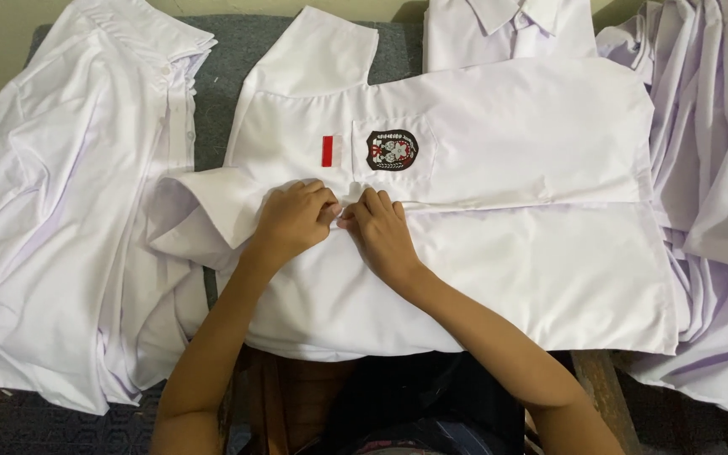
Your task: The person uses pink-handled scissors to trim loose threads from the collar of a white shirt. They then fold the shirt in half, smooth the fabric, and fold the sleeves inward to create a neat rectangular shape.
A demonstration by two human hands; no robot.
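Pinching the white shirt's (499, 253) front edge, left hand (292, 221) and right hand (383, 234) keep a narrow grip, shirt piles (61, 236) crowding both sides.

White short-sleeved shirt (499, 253) lies spread flat on the table, front side up, collar end off to the left and hem to the right. It's got 1 chest pocket with a dark round badge (392, 150) and a small red-and-white patch (331, 151) next to it. Placket runs across the middle, looks closed.
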